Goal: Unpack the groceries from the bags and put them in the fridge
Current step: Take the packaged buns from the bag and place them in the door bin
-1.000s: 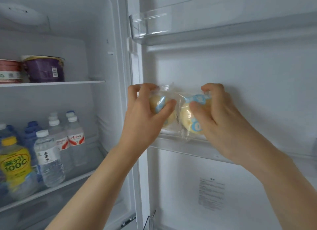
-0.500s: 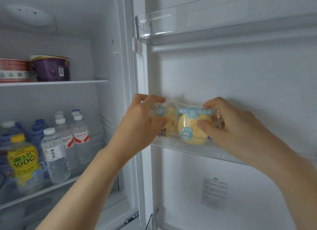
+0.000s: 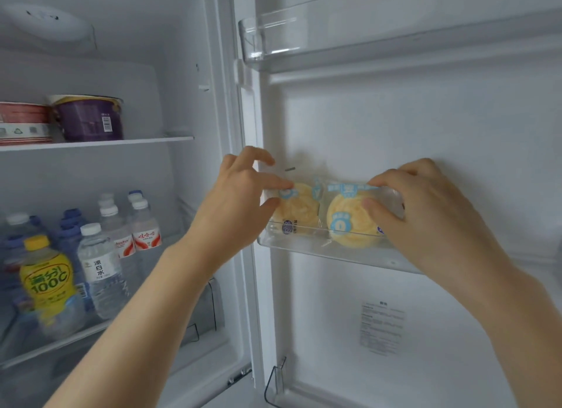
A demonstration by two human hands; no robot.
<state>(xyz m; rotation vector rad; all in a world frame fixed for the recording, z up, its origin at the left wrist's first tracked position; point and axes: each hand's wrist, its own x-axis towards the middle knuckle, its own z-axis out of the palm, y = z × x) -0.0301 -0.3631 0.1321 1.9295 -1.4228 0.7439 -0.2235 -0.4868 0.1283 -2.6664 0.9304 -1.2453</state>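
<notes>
**Two wrapped buns in the fridge door shelf**

Two round yellow buns in clear wrappers with blue labels stand side by side in the clear middle shelf of the open fridge door. The left bun sits at the shelf's left end, and the right bun is just beside it, their wrappers touching.

The left hand pinches the left bun's wrapper at its upper left corner, thumb below and a finger above; its other fingers are raised and curled above the pack. The right hand grips the right bun from its right side, fingers curled over the top edge of the wrapper and the thumb pressed against the bun's front face.

Above them, a second clear door shelf runs across the top of the door. A printed label is stuck lower on the door's inner wall.

Inside the fridge, a purple tub and a red-and-white tub stand next to each other on the upper shelf. On the shelf below, several water bottles cluster together, with a yellow drink bottle at the front left.
</notes>
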